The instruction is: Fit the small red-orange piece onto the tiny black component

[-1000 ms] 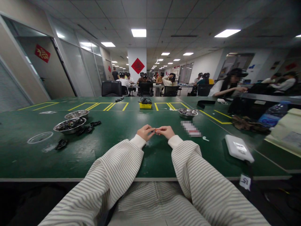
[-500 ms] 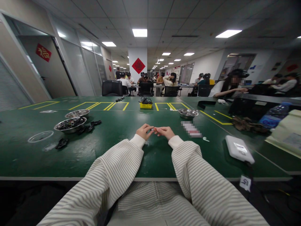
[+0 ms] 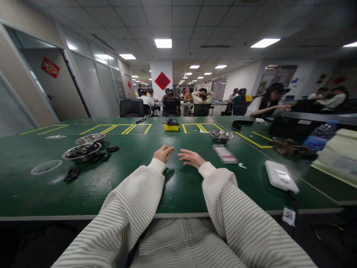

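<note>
My left hand (image 3: 164, 153) hovers above the green table (image 3: 134, 190), its thumb and fingertips pressed together; whatever may be in that pinch is hidden or too small to name. To its right, with a small gap between, my right hand (image 3: 192, 159) is held with fingers stretched out and apart, and nothing shows in it. Closest to the right hand lies a blurred-out flat object (image 3: 224, 154), beside a white earbud (image 3: 242, 166). Further off on the right stands a steel bowl (image 3: 221, 136) of small shiny parts.
Left are two steel bowls, the nearer (image 3: 81, 153) heaped with dark parts, and a clear ring-shaped lid (image 3: 46, 167). A yellow box (image 3: 171, 127) of black cables sits at the back. A white device (image 3: 281, 176), a water bottle (image 3: 320, 136) and a pale bag (image 3: 338, 158) stand right.
My hands have moved apart from a shared hold on a small reddish thing, which no longer shows. My right fingers have spread. The whole view has shifted slightly.
</note>
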Motion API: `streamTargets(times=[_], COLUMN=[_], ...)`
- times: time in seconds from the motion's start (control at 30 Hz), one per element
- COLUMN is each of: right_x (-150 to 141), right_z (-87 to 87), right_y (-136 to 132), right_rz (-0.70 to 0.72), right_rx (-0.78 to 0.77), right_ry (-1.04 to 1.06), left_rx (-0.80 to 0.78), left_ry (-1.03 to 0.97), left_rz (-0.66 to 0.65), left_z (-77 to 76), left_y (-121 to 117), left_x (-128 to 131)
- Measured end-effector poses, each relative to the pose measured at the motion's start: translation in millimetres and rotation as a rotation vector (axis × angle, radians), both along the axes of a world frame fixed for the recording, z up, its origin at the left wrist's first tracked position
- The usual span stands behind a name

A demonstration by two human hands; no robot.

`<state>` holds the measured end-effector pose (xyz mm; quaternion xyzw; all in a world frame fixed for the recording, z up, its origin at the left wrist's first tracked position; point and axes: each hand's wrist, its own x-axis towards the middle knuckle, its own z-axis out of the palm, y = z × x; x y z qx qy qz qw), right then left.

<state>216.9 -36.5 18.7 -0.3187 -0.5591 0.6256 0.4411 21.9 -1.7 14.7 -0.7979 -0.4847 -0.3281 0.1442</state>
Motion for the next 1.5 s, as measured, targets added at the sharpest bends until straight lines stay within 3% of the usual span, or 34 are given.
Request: streamTargets(times=[0.1,0.17,0.27,0.37,0.5,0.73,0.83,0.97,1.13,1.27,1.37,1.5], right_x=[2.0,3.2,3.9,3.4,2.2,0.6,0.0,1.2,4.6,4.5,3.7,2.6], right_z=[0.9,0.2,-1.5,-2.6,-3.5,-6.1,-6.3,-6.3,-7.8,-7.8,-6.6,-6.2], right_y=[0.6,1.6,2.6,2.8,3.4,6.1,6.4,7.4,11.0,10.6,9.0,8.7], right_rz=[-0.024,-0.031,-0.026,-0.016,-0.012,-0.022,-0.028,-0.062,-0.146,-0.163,-0.165,-0.172], right_rx=[-0.041,-0.048,-0.057,-0.07,-0.083,-0.086,-0.079,-0.062,-0.037,-0.035,-0.033,-0.018], right_ry=[-0.005,-0.016,-0.035,-0.058,-0.074,-0.075,-0.08,-0.09,-0.105,-0.126,-0.138,-0.147], left_rx=[-0.201,-0.292,-0.377,-0.441,-0.389,-0.285,-0.267,-0.209,-0.162,-0.217,-0.275,-0.284], left_ry=[0.007,-0.004,-0.015,-0.005,0.027,0.173,0.213,0.157,0.023,-0.053,-0.052,0.024], left_rz=[0.352,0.516,0.636,0.697,0.587,-0.062,-0.22,-0.154,0.214,0.433,0.43,0.242], left_z=[13.0,17.5,17.4,14.4,10.5,-9.9,-15.5,-11.5,-1.4,-4.0,-9.4,-12.3], left_y=[8.0,11.7,14.7,17.1,18.6,0.9,-5.5,0.2,17.3,27.2,35.8,39.3], left_x=[-29.2,-52.8,-82.5,-95.1,-80.0,8.7,31.2,18.5,-46.2,-92.3,-101.0,-75.1])
